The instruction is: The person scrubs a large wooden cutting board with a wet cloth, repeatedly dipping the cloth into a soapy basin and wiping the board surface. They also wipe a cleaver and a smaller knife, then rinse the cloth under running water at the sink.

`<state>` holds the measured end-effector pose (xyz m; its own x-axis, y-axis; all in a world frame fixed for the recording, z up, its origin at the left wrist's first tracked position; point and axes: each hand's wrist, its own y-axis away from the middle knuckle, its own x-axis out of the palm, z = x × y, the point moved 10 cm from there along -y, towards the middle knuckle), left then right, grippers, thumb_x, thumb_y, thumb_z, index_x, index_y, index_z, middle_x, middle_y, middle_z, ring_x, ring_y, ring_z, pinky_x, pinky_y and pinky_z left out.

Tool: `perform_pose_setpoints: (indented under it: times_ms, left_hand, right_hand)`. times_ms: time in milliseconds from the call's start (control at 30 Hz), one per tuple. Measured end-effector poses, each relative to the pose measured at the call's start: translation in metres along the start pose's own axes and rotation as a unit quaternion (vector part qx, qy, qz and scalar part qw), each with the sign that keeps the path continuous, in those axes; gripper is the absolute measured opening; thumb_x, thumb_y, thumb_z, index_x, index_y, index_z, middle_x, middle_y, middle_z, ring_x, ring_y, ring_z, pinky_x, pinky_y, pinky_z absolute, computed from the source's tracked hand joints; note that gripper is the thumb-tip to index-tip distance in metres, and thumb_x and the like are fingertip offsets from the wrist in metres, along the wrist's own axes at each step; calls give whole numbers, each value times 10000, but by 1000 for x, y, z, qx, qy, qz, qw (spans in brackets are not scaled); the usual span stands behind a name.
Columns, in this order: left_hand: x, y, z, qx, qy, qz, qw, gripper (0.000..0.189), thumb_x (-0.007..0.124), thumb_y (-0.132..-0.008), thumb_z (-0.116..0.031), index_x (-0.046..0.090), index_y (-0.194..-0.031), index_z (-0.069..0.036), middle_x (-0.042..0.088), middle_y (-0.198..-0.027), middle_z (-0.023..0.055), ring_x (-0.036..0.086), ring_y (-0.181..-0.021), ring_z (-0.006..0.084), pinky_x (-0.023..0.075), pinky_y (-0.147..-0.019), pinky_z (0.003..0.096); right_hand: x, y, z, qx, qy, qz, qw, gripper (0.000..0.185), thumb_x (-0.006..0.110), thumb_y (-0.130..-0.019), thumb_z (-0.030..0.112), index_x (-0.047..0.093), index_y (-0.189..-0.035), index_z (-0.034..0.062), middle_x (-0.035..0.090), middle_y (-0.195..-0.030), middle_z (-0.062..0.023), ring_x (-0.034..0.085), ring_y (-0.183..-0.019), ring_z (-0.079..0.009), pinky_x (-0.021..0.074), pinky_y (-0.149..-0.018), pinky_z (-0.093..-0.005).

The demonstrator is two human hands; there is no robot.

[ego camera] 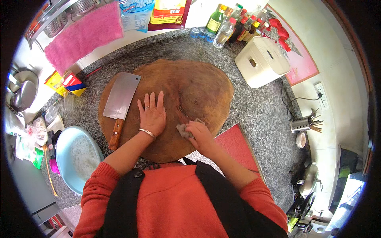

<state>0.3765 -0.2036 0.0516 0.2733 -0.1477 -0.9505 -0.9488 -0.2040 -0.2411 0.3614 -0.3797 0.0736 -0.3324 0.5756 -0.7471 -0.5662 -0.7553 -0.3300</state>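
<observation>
A large wooden chopping board (205, 80) with an irregular outline lies on the speckled granite counter before me. My left hand (153, 117) rests palm down on it, fingers spread, holding nothing. Just left of that hand lies a cleaver (122, 95), its broad blade pointing away and its wooden handle towards me. My right hand (201, 135) grips a crumpled grey-brown cloth (184, 132) and presses it on the board's near right part. A dark crack runs through the wood beyond the cloth.
A light-blue basin (64, 160) of sudsy water stands at left. Right of the board are a red board (238, 145) and a cream appliance (262, 62). Bottles (214, 22) line the back. A metal utensil holder (300, 125) lies near the right wall, below a plugged-in cord (306, 98).
</observation>
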Motion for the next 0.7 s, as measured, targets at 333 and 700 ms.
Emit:
perform_pose_setpoints:
  times_ms: [333, 700]
  left_hand:
    - [1, -4, -2, -8, -4, 41, 999, 633, 546, -905, -196, 290, -1479, -127, 371, -1437, 220, 279, -1380, 411, 138, -1118, 625]
    - [0, -4, -2, -12, 7, 33, 999, 692, 541, -890, -199, 232, -1504, -118, 353, -1462, 216, 280, -1387, 415, 127, -1118, 633]
  right_hand:
    - [-95, -99, -186, 319, 303, -222, 870, 311, 689, -819, 115, 588, -1112, 93, 477, -1192, -160, 440, -1104, -375, 381, -964, -473]
    - [-19, -184, -163, 256, 254, -126, 924, 284, 673, -818, 197, 575, -1058, 81, 529, -1099, -158, 483, -1064, -361, 425, -870, -486]
